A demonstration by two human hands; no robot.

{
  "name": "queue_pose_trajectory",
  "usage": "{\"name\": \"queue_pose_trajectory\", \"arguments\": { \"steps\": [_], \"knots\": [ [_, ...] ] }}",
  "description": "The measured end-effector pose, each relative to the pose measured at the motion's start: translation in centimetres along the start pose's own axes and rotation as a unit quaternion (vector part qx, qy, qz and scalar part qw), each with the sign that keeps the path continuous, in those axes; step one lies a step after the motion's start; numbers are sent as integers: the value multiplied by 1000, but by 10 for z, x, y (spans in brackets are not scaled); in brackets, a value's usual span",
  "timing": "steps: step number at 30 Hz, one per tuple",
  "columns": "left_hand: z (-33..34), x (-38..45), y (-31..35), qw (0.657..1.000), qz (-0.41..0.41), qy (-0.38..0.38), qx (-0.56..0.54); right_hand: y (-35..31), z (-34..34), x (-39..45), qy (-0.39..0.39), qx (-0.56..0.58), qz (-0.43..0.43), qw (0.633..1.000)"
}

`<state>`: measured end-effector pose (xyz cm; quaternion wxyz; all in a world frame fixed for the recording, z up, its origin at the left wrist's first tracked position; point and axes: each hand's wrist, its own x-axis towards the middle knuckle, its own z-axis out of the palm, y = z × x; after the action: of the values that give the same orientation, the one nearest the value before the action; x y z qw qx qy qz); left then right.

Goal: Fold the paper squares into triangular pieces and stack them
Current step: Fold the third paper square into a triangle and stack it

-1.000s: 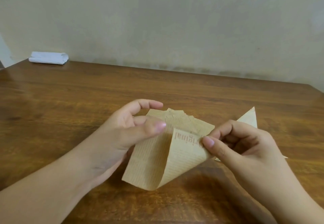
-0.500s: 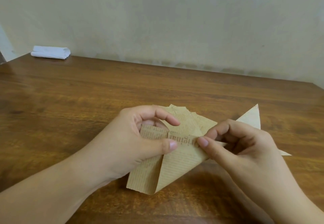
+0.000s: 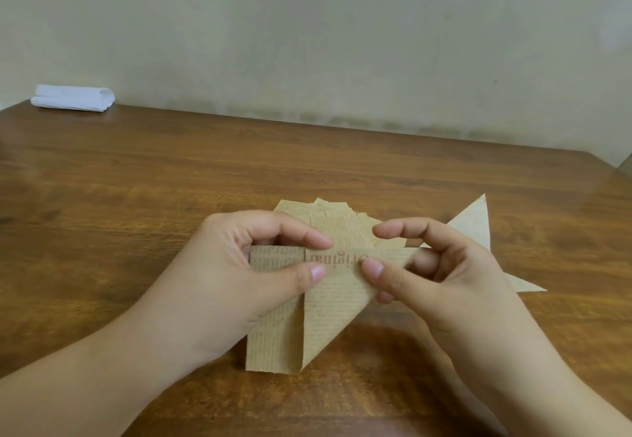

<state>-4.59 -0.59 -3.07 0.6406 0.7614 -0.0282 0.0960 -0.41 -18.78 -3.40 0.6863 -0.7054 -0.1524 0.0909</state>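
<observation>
Paper square [image 3: 328,303], part-folded, top edge running left-right between both hands: left hand [image 3: 236,265] pinches its middle, right hand [image 3: 441,265] pinches its right corner.

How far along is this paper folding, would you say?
Early on, it seems. One finished pale triangle lies on the table, partly behind the right hand. In hand: both the right and left hand pinch a printed brown sheet, its flap folded over but not creased flat. Left: a fanned pile of unfolded squares behind it.
</observation>
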Motion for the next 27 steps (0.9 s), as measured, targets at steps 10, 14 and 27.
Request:
{"name": "queue_pose_trajectory", "arguments": {
  "steps": [10, 14, 27],
  "knots": [
    [1, 1, -4, 999, 19, 40, 0, -2, -4, 2, 40, 105, 26, 993],
    [3, 0, -5, 999, 26, 43, -6, -1, -5, 3, 48, 110, 23, 993],
    [5, 0, -4, 997, 36, 60, -14, -3, -6, 4, 40, 158, 36, 986]
  ]
}}
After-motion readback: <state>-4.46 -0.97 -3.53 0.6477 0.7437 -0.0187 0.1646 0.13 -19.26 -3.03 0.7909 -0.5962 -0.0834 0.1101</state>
